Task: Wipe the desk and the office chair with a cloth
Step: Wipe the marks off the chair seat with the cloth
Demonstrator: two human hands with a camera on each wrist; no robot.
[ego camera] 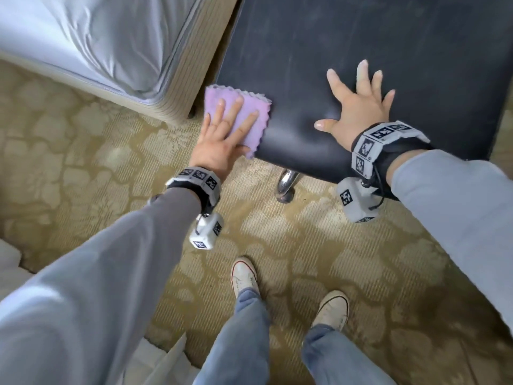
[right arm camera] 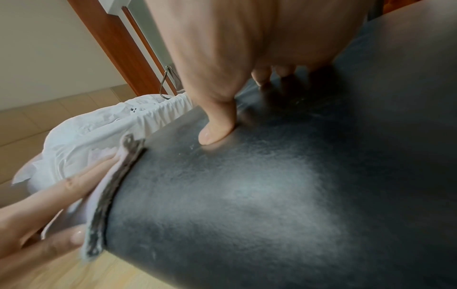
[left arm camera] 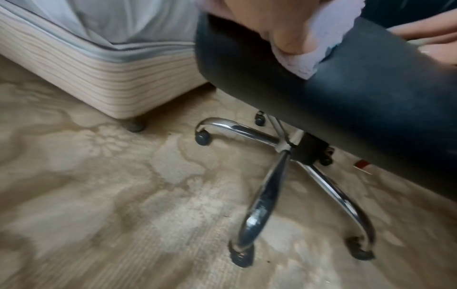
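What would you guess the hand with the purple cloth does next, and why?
Probably it sweeps the cloth rightward across the chair seat. The left hand presses it flat at the seat's left edge, dusty streaks show farther in, and the right hand lies spread on the seat, likely steadying the chair.

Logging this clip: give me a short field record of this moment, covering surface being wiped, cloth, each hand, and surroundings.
surface: black chair seat, padded, dusty streaks showing
cloth: lilac cloth, draped over the seat's left front corner
left hand: fingers straight, pressing the cloth flat against the seat edge
right hand: fingers spread, palm resting on the bare seat, holds nothing
chair base: chrome legs on castors, standing on patterned carpet
nearby: bed corner left of the chair
desk: not in view
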